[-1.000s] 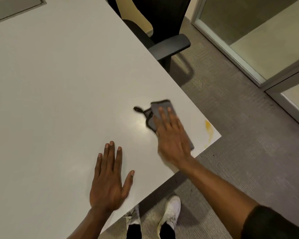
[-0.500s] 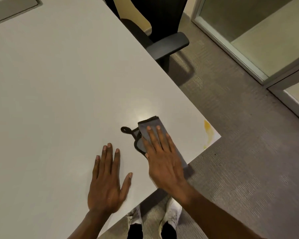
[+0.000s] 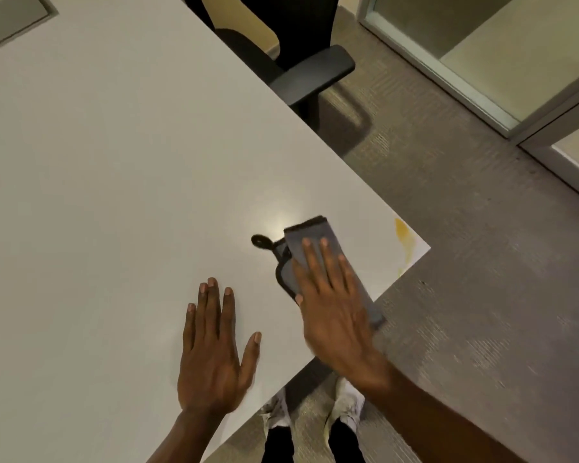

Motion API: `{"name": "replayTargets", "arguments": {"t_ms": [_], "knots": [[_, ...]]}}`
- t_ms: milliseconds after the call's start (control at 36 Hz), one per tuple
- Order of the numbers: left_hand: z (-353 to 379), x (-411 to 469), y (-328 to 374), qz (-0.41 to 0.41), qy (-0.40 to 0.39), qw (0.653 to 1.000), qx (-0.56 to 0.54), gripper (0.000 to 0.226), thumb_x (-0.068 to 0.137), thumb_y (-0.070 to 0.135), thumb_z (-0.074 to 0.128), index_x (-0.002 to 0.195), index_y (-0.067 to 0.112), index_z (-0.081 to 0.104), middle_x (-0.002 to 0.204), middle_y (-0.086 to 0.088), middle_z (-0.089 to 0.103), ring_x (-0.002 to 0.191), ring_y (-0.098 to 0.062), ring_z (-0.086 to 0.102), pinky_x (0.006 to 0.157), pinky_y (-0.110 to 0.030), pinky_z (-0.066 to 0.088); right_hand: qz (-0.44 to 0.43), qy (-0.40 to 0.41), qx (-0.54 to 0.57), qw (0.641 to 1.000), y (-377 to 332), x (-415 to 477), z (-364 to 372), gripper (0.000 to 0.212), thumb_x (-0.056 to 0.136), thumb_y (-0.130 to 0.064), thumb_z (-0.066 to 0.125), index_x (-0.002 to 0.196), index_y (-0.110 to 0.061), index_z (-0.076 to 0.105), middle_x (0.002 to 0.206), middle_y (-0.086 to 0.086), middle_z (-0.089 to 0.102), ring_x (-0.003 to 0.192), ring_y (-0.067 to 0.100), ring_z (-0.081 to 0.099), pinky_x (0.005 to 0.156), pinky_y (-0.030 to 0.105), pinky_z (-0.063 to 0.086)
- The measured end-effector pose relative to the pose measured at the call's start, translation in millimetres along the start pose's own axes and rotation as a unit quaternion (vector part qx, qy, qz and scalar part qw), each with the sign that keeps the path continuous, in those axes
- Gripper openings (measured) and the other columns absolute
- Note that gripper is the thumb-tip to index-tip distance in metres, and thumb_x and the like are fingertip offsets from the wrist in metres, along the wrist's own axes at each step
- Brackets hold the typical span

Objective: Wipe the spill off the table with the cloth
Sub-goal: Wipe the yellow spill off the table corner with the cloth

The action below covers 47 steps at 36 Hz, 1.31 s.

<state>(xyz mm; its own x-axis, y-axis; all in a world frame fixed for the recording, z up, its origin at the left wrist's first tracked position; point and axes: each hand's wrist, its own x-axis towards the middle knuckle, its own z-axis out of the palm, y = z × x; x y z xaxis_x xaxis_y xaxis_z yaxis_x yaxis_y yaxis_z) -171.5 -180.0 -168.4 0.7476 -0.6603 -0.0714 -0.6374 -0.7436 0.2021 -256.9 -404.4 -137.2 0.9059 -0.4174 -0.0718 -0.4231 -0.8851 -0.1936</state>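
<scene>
A yellow spill [image 3: 403, 234] streaks the near right corner of the white table [image 3: 131, 162]. A folded grey cloth [image 3: 315, 238] with a black hanging loop lies left of the spill, apart from it. My right hand [image 3: 335, 309] presses flat on the cloth, fingers stretched out over it, and the cloth's near end sticks out past the table edge. My left hand [image 3: 214, 355] rests flat and spread on the tabletop, left of the cloth, holding nothing.
A black office chair [image 3: 311, 71] stands at the table's right side, its armrest close to the edge. Grey carpet lies to the right, with a glass partition [image 3: 482, 45] beyond. My white shoes [image 3: 348, 406] show below the near edge.
My right hand dragged the cloth toward me and to the left, then pushed it back out a little to the right. The spill looks the same. My left hand stayed put.
</scene>
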Motion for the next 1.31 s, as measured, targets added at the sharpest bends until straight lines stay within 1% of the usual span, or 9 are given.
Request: {"name": "replayTargets", "arguments": {"t_ms": [111, 194, 361, 556, 694, 917, 1028, 1194, 1306], "knots": [[-1.8, 0.0, 3.8, -0.002, -0.009, 1.0, -0.006, 0.087, 0.114, 0.066, 0.025, 0.183, 0.014, 0.01, 0.193, -0.01, -0.001, 0.18, -0.032, 0.002, 0.142, -0.054, 0.01, -0.012, 0.001, -0.008, 1.0, 12.7, -14.1, -1.7, 0.067, 0.111, -0.029, 0.035, 0.173, -0.018, 0.012, 0.183, 0.009, -0.005, 0.17, 0.035, -0.005, 0.134, 0.057, 0.02], [-1.3, 1.9, 2.6, 0.0, -0.007, 1.0, -0.005, 0.088, 0.114, 0.066, 0.026, 0.183, 0.015, 0.009, 0.193, -0.01, 0.0, 0.18, -0.033, 0.003, 0.142, -0.054, 0.01, 0.063, 0.026, -0.015, 0.998, 42.6, 24.1, -14.3, 0.067, 0.114, -0.031, 0.037, 0.174, -0.021, 0.008, 0.183, 0.005, -0.005, 0.17, 0.031, -0.008, 0.135, 0.054, 0.02], [2.3, 1.0, -1.0, 0.005, -0.003, 1.0, -0.005, 0.088, 0.114, 0.066, 0.028, 0.183, 0.016, 0.008, 0.193, -0.01, -0.001, 0.18, -0.032, 0.002, 0.142, -0.052, 0.007, 0.146, 0.037, 0.006, 0.989, 102.8, 97.0, -39.4, 0.063, 0.112, -0.028, 0.048, 0.17, -0.021, 0.026, 0.183, 0.007, 0.008, 0.169, 0.034, 0.007, 0.134, 0.055, 0.022], [1.5, 0.3, -1.3, 0.006, -0.005, 1.0, -0.004, 0.088, 0.113, 0.065, 0.029, 0.184, 0.016, 0.008, 0.193, -0.009, -0.001, 0.18, -0.031, 0.002, 0.143, -0.05, 0.005, 0.151, 0.048, -0.017, 0.987, 66.7, 37.4, -17.4, 0.07, 0.108, -0.028, 0.052, 0.17, -0.018, 0.022, 0.183, 0.009, 0.0, 0.17, 0.033, -0.001, 0.136, 0.054, 0.017], [-0.8, 1.1, 1.4, -0.001, -0.01, 1.0, -0.006, 0.089, 0.113, 0.067, 0.026, 0.184, 0.017, 0.008, 0.193, -0.009, -0.001, 0.18, -0.031, 0.001, 0.143, -0.049, 0.004, 0.126, 0.041, -0.007, 0.991, 48.2, -19.3, -3.5, 0.063, 0.113, -0.028, 0.034, 0.173, -0.018, 0.017, 0.183, 0.007, -0.003, 0.17, 0.032, -0.003, 0.135, 0.055, 0.021], [2.2, 1.6, 1.1, 0.003, 0.004, 1.0, -0.021, 0.091, 0.11, 0.059, 0.04, 0.183, 0.014, 0.012, 0.193, -0.01, 0.001, 0.18, -0.032, 0.004, 0.144, -0.051, 0.006, 0.182, 0.052, 0.0, 0.982, 105.7, 42.3, -28.2, 0.062, 0.114, -0.026, 0.035, 0.173, -0.019, 0.015, 0.183, 0.008, 0.001, 0.17, 0.032, -0.004, 0.136, 0.056, 0.017], [2.6, 2.1, -0.2, 0.006, 0.004, 1.0, -0.02, 0.09, 0.111, 0.063, 0.035, 0.183, 0.014, 0.012, 0.193, -0.01, 0.001, 0.18, -0.032, 0.003, 0.144, -0.05, 0.004, 0.236, 0.053, 0.058, 0.968, 127.2, 66.8, -34.0, 0.058, 0.114, -0.025, 0.039, 0.17, -0.018, 0.025, 0.181, 0.012, 0.017, 0.169, 0.034, 0.012, 0.133, 0.057, 0.025], [1.7, 0.5, -0.1, 0.006, 0.005, 1.0, -0.021, 0.09, 0.111, 0.06, 0.038, 0.183, 0.014, 0.012, 0.193, -0.01, 0.001, 0.18, -0.032, 0.003, 0.144, -0.049, 0.003, 0.196, 0.078, -0.014, 0.977, 88.3, 17.0, -11.3, 0.065, 0.112, -0.022, 0.038, 0.172, -0.014, 0.016, 0.183, 0.012, 0.0, 0.17, 0.033, -0.001, 0.137, 0.055, 0.015], [0.8, 1.1, 0.9, 0.002, -0.002, 1.0, -0.016, 0.091, 0.109, 0.059, 0.04, 0.183, 0.014, 0.012, 0.193, -0.009, 0.0, 0.18, -0.031, 0.002, 0.143, -0.051, 0.005, 0.162, 0.063, 0.017, 0.985, 40.2, -31.0, 10.9, 0.067, 0.112, -0.023, 0.034, 0.174, -0.017, 0.009, 0.183, 0.008, -0.005, 0.17, 0.032, -0.004, 0.136, 0.057, 0.015]]}}
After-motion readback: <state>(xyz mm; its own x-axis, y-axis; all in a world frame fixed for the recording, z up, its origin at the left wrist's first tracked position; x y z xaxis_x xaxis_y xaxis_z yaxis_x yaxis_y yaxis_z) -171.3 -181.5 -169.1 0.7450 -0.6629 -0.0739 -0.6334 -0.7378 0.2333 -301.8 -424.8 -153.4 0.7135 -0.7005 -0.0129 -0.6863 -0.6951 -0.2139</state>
